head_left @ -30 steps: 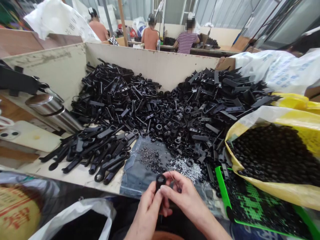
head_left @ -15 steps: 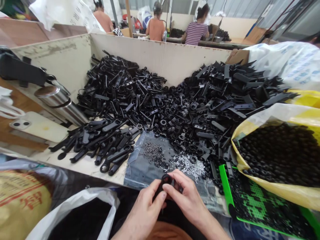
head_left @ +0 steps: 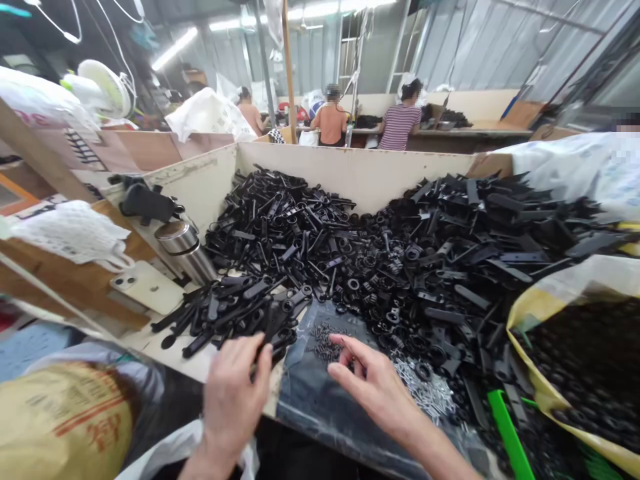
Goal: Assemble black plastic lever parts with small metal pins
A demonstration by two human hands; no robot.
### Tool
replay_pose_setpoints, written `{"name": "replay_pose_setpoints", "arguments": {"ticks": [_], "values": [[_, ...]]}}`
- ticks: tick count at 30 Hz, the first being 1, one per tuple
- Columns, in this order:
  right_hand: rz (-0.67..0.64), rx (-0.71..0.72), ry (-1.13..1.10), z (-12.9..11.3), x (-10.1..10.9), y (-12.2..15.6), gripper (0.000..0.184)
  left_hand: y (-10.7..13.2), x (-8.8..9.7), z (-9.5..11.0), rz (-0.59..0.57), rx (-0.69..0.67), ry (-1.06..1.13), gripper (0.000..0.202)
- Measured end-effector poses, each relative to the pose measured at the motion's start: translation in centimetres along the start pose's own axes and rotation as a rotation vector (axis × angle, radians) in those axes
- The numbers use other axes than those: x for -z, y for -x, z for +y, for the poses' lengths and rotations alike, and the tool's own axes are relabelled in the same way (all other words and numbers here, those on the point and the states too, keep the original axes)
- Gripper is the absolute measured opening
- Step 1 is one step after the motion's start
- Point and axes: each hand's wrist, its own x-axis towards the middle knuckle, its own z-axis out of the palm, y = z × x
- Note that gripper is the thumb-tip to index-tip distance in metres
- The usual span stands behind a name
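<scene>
My left hand [head_left: 234,383] is at the near edge of a heap of long black plastic handles [head_left: 220,308] with ringed ends. A black plastic handle shows between its thumb and fingers, partly hidden by the hand. Reaching over the dark sheet [head_left: 313,393], my right hand [head_left: 367,377] has its thumb and forefinger apart, with nothing visible between them. Its fingertips are close to a patch of small dark screws [head_left: 320,341]. Beside that wrist lie bright metal pins [head_left: 430,393], and some are covered by the arm.
Large heaps of black parts [head_left: 290,220] fill the walled table. A steel flask [head_left: 186,250] and a phone [head_left: 147,287] stand at left. At right are a yellow-white sack [head_left: 545,373] of black pieces and a green tray [head_left: 510,433]. Several people sit working beyond the back wall.
The hands have parted from around a black ringed piece. My left hand moved left to the handle heap, my right hand toward the dark screws. The camera view has tilted up and turned left.
</scene>
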Motion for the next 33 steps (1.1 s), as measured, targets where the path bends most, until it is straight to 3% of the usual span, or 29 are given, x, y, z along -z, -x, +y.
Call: {"name": "replay_pose_setpoints", "arguments": {"ticks": [2, 5, 10, 13, 16, 20, 23, 25, 28, 30, 33], "values": [[0.018, 0.066, 0.283, -0.3, 1.1, -1.8, 0.031, -2.4, 0.0, -1.7, 0.017, -0.060, -0.194, 0.028], [0.092, 0.111, 0.607, -0.7, 2.4, -5.3, 0.027, -4.4, -0.7, -2.7, 0.070, -0.083, -0.352, 0.026], [0.013, 0.173, 0.835, -1.3, 2.6, -11.6, 0.015, -4.2, -1.6, -2.0, 0.184, -0.043, -0.363, 0.025], [-0.070, 0.245, 0.915, -1.2, 3.0, -13.2, 0.015, -3.3, -1.3, -1.2, 0.224, -0.017, -0.240, 0.023], [-0.081, 0.321, 0.937, -1.0, 5.1, -11.7, 0.020, -2.1, -1.1, 0.1, 0.158, -0.008, 0.042, 0.021], [-0.009, 0.384, 0.862, -0.7, 7.7, -5.4, 0.029, -0.8, -1.8, 2.9, -0.020, 0.004, 0.422, 0.027], [0.057, 0.424, 0.361, -0.3, 7.0, -0.4, 0.025, -0.3, -2.8, 5.5, -0.276, 0.015, 0.671, 0.047], [0.066, 0.291, 0.152, 0.0, 5.8, 1.6, 0.021, 0.0, -3.3, 7.1, -0.530, 0.130, 0.900, 0.049], [0.052, 0.119, 0.120, 0.5, 4.6, 1.5, 0.022, 0.2, -4.0, 8.7, -0.840, 0.529, 1.303, 0.048], [0.057, 0.090, 0.301, 0.8, 4.5, -0.3, 0.020, 0.4, -4.1, 8.8, -0.860, 0.814, 1.475, 0.052], [0.116, 0.090, 0.649, 1.3, 4.8, -3.9, 0.020, 0.4, -3.7, 8.1, -0.730, 1.076, 1.507, 0.053]]}}
